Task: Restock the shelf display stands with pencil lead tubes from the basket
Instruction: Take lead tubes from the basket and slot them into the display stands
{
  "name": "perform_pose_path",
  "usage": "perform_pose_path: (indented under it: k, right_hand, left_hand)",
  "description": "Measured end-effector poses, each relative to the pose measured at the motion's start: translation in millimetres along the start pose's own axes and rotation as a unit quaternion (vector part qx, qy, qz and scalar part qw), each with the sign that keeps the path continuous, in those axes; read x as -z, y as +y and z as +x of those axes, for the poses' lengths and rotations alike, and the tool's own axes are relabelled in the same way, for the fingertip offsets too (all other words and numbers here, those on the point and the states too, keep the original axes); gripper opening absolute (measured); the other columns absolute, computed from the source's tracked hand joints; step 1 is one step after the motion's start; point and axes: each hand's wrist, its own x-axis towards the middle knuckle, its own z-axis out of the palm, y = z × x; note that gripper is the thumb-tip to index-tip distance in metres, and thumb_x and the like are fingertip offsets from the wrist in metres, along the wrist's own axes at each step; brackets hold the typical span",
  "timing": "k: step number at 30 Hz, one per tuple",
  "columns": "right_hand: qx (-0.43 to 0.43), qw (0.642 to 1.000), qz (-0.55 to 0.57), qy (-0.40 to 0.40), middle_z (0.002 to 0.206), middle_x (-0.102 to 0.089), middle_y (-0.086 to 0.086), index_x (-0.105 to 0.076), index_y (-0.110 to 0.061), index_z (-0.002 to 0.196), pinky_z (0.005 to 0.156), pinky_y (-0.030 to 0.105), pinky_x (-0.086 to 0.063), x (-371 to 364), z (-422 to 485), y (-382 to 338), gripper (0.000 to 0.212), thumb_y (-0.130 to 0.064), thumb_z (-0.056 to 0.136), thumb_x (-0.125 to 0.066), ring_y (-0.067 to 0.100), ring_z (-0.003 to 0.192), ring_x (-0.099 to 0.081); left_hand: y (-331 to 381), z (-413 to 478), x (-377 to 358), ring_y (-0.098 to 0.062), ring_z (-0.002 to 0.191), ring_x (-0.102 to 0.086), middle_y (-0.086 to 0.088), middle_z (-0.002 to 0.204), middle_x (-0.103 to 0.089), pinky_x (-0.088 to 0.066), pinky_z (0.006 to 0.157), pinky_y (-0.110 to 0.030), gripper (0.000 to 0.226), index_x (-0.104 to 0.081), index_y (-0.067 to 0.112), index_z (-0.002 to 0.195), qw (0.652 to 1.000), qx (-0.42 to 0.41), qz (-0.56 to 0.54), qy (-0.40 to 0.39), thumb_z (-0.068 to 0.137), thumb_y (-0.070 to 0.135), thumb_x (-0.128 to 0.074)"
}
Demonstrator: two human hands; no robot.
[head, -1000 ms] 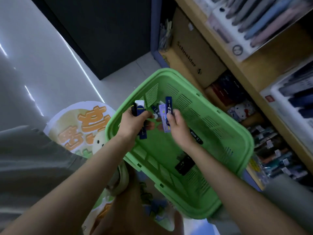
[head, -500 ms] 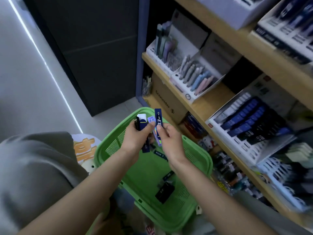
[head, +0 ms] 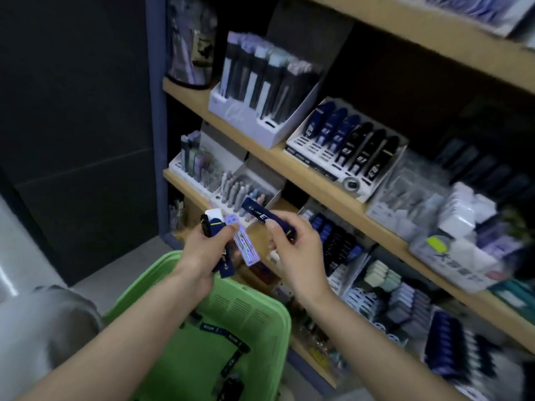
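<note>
Gripped in left hand [head: 199, 256]: a bunch of lead tubes [head: 215, 228], dark blue with one white cap, plus a lilac tube [head: 243, 247] angled out to the right. Fingers curled round the lot, thumb across the front.

Pinched between thumb and fingers of right hand [head: 298, 253]: one dark blue tube [head: 267, 219] with white lettering, tilted, upper end to the left, apart from the bunch.

Both hands held above the far rim of a green basket [head: 278, 311], in front of the shelves.

Lying loose on the basket floor: several more loose tubes [head: 223, 334] and a black packet [head: 231, 386] near the bottom edge, blurred.

On the wooden shelf [head: 189, 98] at mid height: a sloping white display stand [head: 344, 149] with rows of blue and black tubes. To its left, a taller white stand [head: 246, 120] with upright packs.

On the shelf below: a stand of pale pens [head: 237, 192], partly hidden behind the hands.

At lower left: a grey sleeve [head: 43, 328].

Right side of view blurred; labels there unreadable.
</note>
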Motion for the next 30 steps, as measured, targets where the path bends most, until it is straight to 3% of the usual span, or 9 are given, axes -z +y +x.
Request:
perform_pose_path:
  k: [4,9,12,14,18,20,22,25,30]
  right_hand:
    - [0.043,0.998,-0.04,0.032,0.081,-0.068,-0.005,-0.064,-0.023,0.083,0.072,0.028,-0.054,49,20,-48,0.015,-0.01,0.082,-0.071,0.01,0.075,-0.065]
    - [0.093,0.98,-0.154,0.083,0.086,-0.068,0.0,-0.06,-0.021,0.095,0.079,0.031,-0.056,86,62,-93,0.011,-0.011,0.09,-0.061,0.009,0.08,-0.067]
    - [0.11,0.968,-0.201,0.105,0.089,-0.065,-0.001,-0.059,-0.016,0.101,0.07,0.017,-0.054,92,83,-109,0.013,-0.013,0.089,-0.064,0.01,0.079,-0.066]
    - [0.123,0.954,-0.246,0.117,0.083,-0.062,-0.004,-0.06,-0.015,0.099,0.066,0.017,-0.052,91,96,-113,0.011,-0.014,0.089,-0.064,0.01,0.074,-0.063]
    - [0.126,0.937,-0.302,0.119,0.07,-0.055,-0.009,-0.062,-0.015,0.098,0.05,0.006,-0.039,81,122,-109,0.007,-0.014,0.092,-0.059,-0.002,0.053,-0.053]
    - [0.115,0.929,-0.331,0.116,0.076,-0.058,-0.005,-0.063,-0.016,0.103,0.053,0.01,-0.042,76,134,-104,0.011,-0.016,0.094,-0.057,0.0,0.058,-0.053]
    - [0.101,0.924,-0.355,0.103,0.084,-0.061,0.001,-0.063,-0.014,0.111,0.065,0.025,-0.053,71,142,-99,0.018,-0.017,0.094,-0.057,0.008,0.068,-0.057]
    - [0.086,0.92,-0.376,0.075,0.087,-0.063,0.007,-0.062,-0.01,0.117,0.077,0.041,-0.056,63,151,-96,0.024,-0.016,0.094,-0.057,0.02,0.076,-0.062]
    - [0.089,0.9,-0.425,0.044,0.096,-0.067,0.012,-0.063,-0.011,0.118,0.081,0.047,-0.054,58,166,-93,0.025,-0.015,0.094,-0.057,0.027,0.085,-0.064]
  left_hand:
    - [19,-7,-23,-0.013,0.053,-0.056,-0.007,0.079,-0.064,-0.045,0.042,-0.018,0.007,-0.06,0.013,0.094,0.999,0.003,-0.002,-0.045,0.089,0.015,-0.064]
    - [38,-18,-43,-0.017,0.067,-0.058,-0.007,0.088,-0.066,-0.049,0.048,-0.021,0.007,-0.059,0.014,0.095,0.995,-0.003,-0.008,-0.102,0.09,0.017,-0.064]
    - [46,-22,-45,-0.02,0.069,-0.059,-0.009,0.089,-0.067,-0.048,0.058,-0.027,0.006,-0.058,0.019,0.088,0.992,-0.008,-0.011,-0.125,0.09,0.018,-0.063]
    - [51,-21,-45,-0.021,0.071,-0.059,-0.011,0.094,-0.067,-0.049,0.058,-0.028,0.005,-0.058,0.018,0.089,0.991,-0.008,-0.014,-0.132,0.091,0.017,-0.063]
    - [59,-15,-39,-0.022,0.078,-0.062,-0.01,0.097,-0.069,-0.051,0.059,-0.027,0.005,-0.06,0.018,0.093,0.99,-0.012,-0.019,-0.138,0.09,0.018,-0.064]
    - [64,-12,-34,-0.02,0.076,-0.063,-0.008,0.095,-0.069,-0.051,0.055,-0.024,0.006,-0.06,0.018,0.095,0.99,-0.018,-0.015,-0.139,0.09,0.019,-0.064]
    - [68,-9,-28,-0.019,0.071,-0.061,-0.007,0.094,-0.069,-0.05,0.049,-0.021,0.008,-0.061,0.018,0.097,0.99,-0.022,-0.009,-0.138,0.09,0.02,-0.064]
    - [74,-4,-20,-0.017,0.063,-0.058,-0.01,0.093,-0.068,-0.048,0.043,-0.017,0.004,-0.061,0.017,0.093,0.99,-0.022,-0.016,-0.136,0.09,0.017,-0.063]
    - [75,11,-9,-0.021,0.082,-0.063,-0.011,0.099,-0.069,-0.052,0.046,-0.016,0.007,-0.061,0.016,0.097,0.991,-0.013,-0.023,-0.129,0.09,0.016,-0.064]
